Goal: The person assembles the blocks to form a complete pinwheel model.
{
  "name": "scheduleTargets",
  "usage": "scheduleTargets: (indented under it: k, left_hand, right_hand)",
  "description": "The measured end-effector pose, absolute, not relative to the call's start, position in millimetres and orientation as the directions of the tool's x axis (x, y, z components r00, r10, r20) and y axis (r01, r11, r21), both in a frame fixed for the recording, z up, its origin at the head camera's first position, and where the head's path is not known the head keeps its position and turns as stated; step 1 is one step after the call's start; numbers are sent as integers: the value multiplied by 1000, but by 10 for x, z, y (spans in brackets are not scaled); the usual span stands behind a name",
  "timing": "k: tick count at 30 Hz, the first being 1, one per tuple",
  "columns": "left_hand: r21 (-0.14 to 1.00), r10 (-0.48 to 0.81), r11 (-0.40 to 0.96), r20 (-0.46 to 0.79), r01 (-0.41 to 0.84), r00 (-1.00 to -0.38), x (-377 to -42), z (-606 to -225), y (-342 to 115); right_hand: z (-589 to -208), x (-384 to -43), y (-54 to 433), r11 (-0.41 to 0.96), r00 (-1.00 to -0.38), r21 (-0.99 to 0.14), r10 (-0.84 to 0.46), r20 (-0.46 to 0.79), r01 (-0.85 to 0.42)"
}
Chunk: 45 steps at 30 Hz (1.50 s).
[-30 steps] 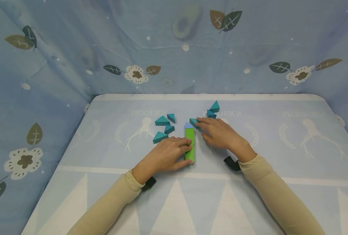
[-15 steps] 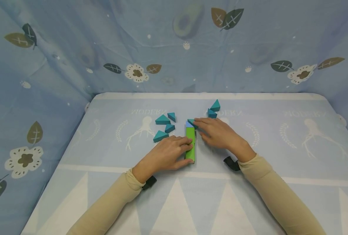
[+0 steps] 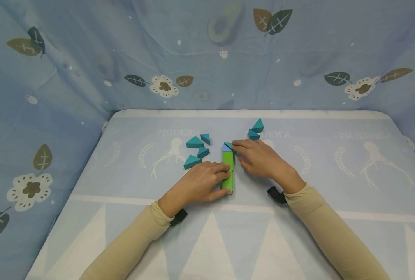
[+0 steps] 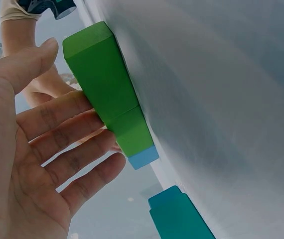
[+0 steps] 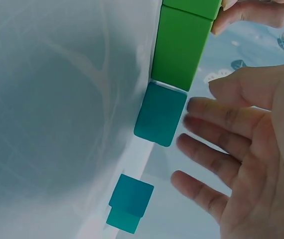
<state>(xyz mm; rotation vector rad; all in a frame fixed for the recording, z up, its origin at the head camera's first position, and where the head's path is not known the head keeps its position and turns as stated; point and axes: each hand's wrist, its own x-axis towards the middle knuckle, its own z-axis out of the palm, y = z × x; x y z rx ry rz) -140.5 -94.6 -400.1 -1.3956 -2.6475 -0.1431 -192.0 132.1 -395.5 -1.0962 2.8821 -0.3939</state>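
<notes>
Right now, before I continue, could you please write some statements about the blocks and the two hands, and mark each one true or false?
1. The left hand touches the green blocks. True.
2. The light-blue block is at the near end of the green blocks, toward the person. False: it is at their far end.
3. Four teal blocks show to the left of the green blocks in the head view. True.
4. The right hand has its fingertips at a red block. False: they are at a teal triangular block.
5. Both sleeves are black. False: they are beige.
6. Two other teal blocks lie beyond the right hand. True.
</notes>
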Motion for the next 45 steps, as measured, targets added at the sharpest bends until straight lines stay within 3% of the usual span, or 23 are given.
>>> scheduleTargets:
  k: [18, 45]
  left_hand:
    - [21, 814, 555, 190, 831, -549, -1402, -4006, -946]
    - [14, 816, 556, 184, 831, -548, -1399, -4001, -941]
  right_hand:
    - [-4056, -1921, 1265, 649, -679, -204, -717, 158, -733]
    - [-4014, -1878, 1241, 668, -688, -167, -713, 135, -725]
